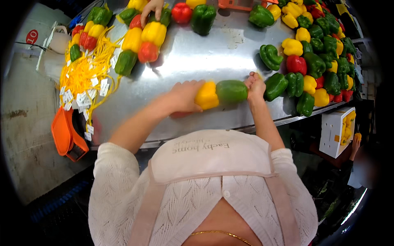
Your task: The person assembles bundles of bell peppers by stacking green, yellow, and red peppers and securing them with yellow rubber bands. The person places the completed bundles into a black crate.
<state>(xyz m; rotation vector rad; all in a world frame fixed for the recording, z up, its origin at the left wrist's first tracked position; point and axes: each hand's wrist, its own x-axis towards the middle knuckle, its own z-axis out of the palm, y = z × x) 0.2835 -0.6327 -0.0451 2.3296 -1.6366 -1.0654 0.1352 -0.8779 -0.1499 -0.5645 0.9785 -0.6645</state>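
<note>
Yellow pepper [208,95] and green pepper [232,91], end to end near the front edge of a shiny metal table [197,53], just beyond a pale apron [205,158]. Left hand [186,95] slightly blurred and clasped around the left part of the yellow pepper, fingers open only as wide as the pepper between them. Right hand [256,86] at the right end of the green pepper, fingers curled inward; cannot tell how tightly closed, or whether anything is pinched there.

To the right on the table, a large heap of peppers [315,65], green, yellow and red, close to the right hand. At upper left, bundled peppers [153,33] in mixed colours, with another person's hand [152,11] on top. At far left, a tangle of yellow strips [80,76] with white tags [83,99]; below, an orange object [61,131] beside the table's edge. At lower right, off the table, a white box [330,131] with yellow peppers [347,129] inside.
</note>
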